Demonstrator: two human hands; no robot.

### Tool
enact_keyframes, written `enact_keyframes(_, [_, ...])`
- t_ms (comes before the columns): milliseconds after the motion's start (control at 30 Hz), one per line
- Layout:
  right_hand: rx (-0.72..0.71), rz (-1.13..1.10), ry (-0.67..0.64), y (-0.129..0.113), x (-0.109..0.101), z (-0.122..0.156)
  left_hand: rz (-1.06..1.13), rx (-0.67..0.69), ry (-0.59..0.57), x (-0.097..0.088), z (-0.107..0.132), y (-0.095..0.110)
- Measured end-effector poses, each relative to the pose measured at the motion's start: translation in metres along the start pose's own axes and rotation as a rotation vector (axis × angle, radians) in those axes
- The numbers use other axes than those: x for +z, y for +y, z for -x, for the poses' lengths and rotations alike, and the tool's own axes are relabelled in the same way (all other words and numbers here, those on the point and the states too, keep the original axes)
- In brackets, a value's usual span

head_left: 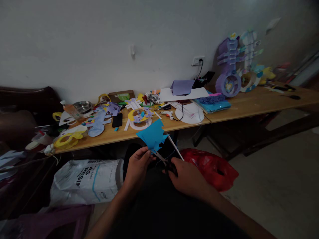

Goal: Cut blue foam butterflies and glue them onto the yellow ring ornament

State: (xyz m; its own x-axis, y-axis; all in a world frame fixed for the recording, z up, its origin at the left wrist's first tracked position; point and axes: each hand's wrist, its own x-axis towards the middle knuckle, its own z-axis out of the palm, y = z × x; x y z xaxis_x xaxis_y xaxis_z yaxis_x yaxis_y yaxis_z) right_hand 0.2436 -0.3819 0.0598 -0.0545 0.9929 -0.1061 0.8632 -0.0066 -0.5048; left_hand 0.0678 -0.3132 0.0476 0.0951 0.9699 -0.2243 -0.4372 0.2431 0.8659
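Over my lap, my left hand [139, 162] pinches the lower edge of a bright blue sheet [152, 134], paper or thin foam, with a jagged right side. My right hand [186, 176] is closed on the dark handles of a pair of scissors [160, 156]. Their blades point up and left and meet the blue sheet beside my left fingertips. A thin white stick [175, 147] slants up from behind my right hand; whether that hand touches it, I cannot tell. My right fingers partly hide the scissor handles.
On the wooden table [264, 103] ahead lie a black phone [117, 120], a white glue gun [168, 114], a yellow tape roll [67, 141] and many paper cutouts. Purple guitar-shaped craft [228, 66] leans on the wall. Below are a red plastic bag [211, 167] and white sack [87, 181].
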Motion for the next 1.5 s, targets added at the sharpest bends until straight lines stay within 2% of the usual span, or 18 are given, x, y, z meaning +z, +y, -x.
enact_keyframes(200, [0.023,0.054,-0.048,0.002,0.003,-0.001,-0.122,-0.018,-0.119,-0.006,-0.001,-0.004])
enact_keyframes(400, [-0.022,-0.015,-0.101,0.006,0.007,0.002,-0.16,-0.048,-0.212,-0.005,0.0,-0.004])
enact_keyframes(933, [-0.034,-0.188,-0.111,0.01,0.016,-0.003,-0.096,-0.06,-0.129,-0.003,0.001,-0.005])
enact_keyframes(1267, [-0.049,-0.306,-0.073,0.01,0.022,-0.005,-0.055,-0.062,-0.01,0.003,0.0,-0.007])
enact_keyframes(1500, [-0.04,-0.358,-0.044,0.009,0.022,-0.007,-0.116,0.002,-0.027,0.008,0.005,-0.009])
